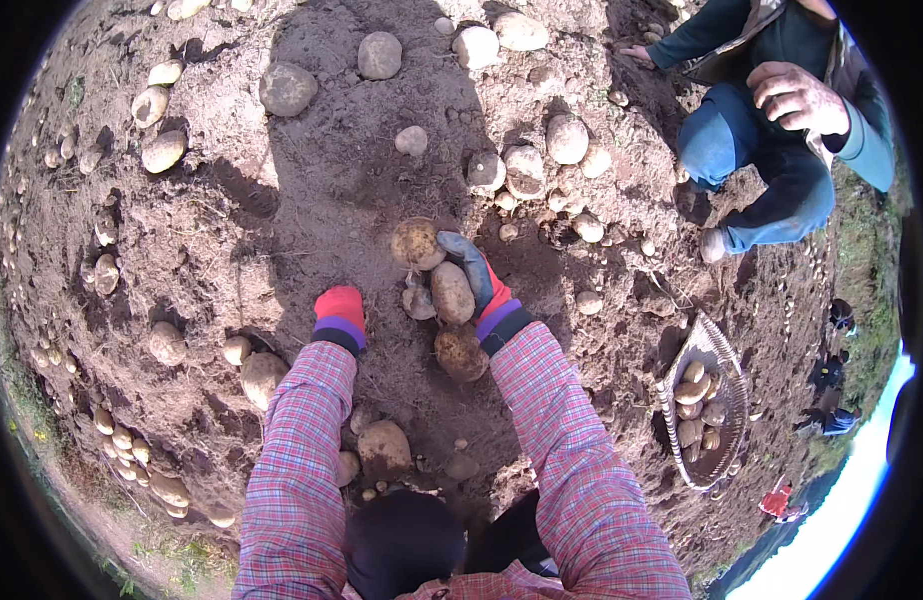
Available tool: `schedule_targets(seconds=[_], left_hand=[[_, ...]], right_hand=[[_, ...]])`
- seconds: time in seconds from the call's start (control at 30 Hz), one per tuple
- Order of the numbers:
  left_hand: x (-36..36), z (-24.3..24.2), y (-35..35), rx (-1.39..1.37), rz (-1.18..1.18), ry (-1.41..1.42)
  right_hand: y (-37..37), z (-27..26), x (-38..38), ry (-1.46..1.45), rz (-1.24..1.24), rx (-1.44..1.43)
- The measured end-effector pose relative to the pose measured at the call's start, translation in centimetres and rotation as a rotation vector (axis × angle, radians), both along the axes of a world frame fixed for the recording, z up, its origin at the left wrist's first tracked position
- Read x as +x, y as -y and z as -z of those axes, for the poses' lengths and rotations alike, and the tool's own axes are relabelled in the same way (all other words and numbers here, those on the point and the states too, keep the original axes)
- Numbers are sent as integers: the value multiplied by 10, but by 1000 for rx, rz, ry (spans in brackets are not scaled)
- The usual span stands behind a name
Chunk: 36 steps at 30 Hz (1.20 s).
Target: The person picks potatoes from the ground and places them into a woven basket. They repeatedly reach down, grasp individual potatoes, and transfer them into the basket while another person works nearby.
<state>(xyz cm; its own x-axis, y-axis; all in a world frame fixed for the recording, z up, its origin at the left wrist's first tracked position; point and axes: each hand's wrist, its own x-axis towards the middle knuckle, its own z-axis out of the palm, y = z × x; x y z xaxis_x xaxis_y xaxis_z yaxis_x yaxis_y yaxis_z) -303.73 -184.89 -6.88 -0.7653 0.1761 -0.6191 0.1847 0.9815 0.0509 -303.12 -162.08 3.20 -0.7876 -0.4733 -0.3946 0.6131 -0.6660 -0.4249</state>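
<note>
My right hand (476,271), in a red glove with a blue-grey coated front, curves along the right side of an oblong potato (452,293). Its fingertips meet a rounder potato (417,244) just above; the thumb is hidden, so a grip cannot be made out. Against these lie a small soil-covered potato (418,301) on the left and a dirt-caked potato (460,352) below. My left hand (340,306), gloved in red with a purple cuff, is lowered at the soil (386,345) to the left of this group. Its fingers are out of sight.
A woven basket (737,405) partly filled with potatoes stands at right. Beyond it, a person (761,142) crouches at upper right. Loose potatoes (525,171) lie ahead, and a large potato (384,448) rests near my knees. More potatoes (263,379) lie left of my left forearm.
</note>
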Motion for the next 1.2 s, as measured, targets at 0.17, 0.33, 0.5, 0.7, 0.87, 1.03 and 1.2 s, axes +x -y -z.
schedule_targets(seconds=[0.17,0.33,0.5,0.7,0.87,1.03,1.2], left_hand=[[15,-28,6,65,-25,-154],[105,-63,23,527,-215,-414],[129,-65,-32,712,-112,-561],[60,-53,-92,865,-70,-357],[89,-48,-61,1672,-1110,850],[146,-65,-74,1207,-330,-705],[171,-70,-129,394,487,-459]], right_hand=[[-3,-14,122,78,328,136],[-6,-20,246,12,620,112],[4,-9,344,361,743,-96],[10,-10,403,308,834,-237],[3,9,417,182,785,-279],[0,16,425,326,857,-532],[-123,-79,460,16,1269,-714]])
